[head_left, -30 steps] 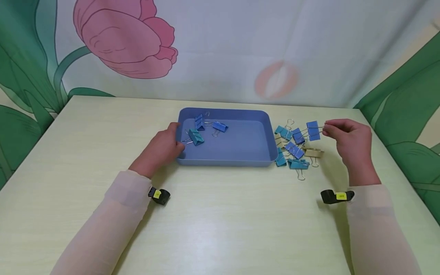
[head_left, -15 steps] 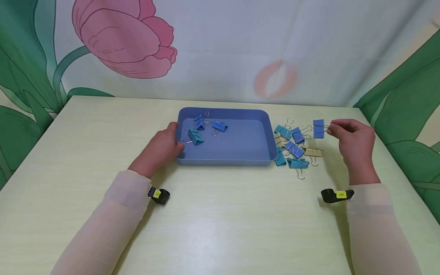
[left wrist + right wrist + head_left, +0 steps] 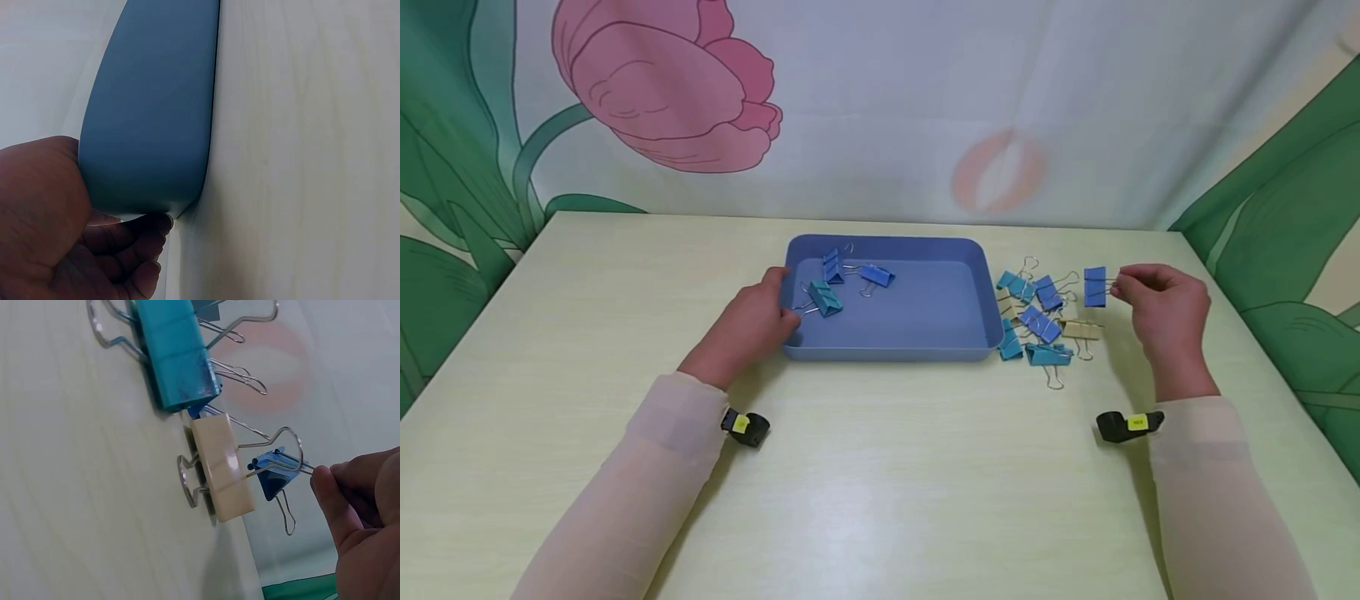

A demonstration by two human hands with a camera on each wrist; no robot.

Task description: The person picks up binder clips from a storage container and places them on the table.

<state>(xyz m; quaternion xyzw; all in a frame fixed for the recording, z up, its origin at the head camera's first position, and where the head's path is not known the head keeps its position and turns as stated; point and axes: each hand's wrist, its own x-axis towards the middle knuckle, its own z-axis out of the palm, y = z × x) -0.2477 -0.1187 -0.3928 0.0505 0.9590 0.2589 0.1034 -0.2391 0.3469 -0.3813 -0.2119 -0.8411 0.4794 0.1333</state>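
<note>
My left hand [image 3: 747,323] grips the left end of a blue plastic tray [image 3: 925,312]. In the left wrist view, its thumb is at the rim and its curled fingers reach under the tray's outer wall [image 3: 150,119]. My right hand [image 3: 1168,312] pinches a blue binder clip [image 3: 1095,287] by a wire handle, between thumb and forefinger. That clip is raised just right of a pile of binder clips, and its other handle hangs down in the right wrist view. Nearest it are a gold binder clip [image 3: 222,467] and a teal binder clip [image 3: 178,359].
Inside the tray, at the left, lie a teal clip [image 3: 825,298] and two blue clips, one of them a blue clip [image 3: 876,275] nearer the middle. Beside the tray's right wall, several teal, blue and gold clips overlap on the pale table [image 3: 850,467]. A printed curtain [image 3: 880,108] hangs behind.
My right hand has drawn the blue binder clip rightward, away from the neighbouring blue clip in the pile, then dipped slightly. The left hand and tray keep their place.
</note>
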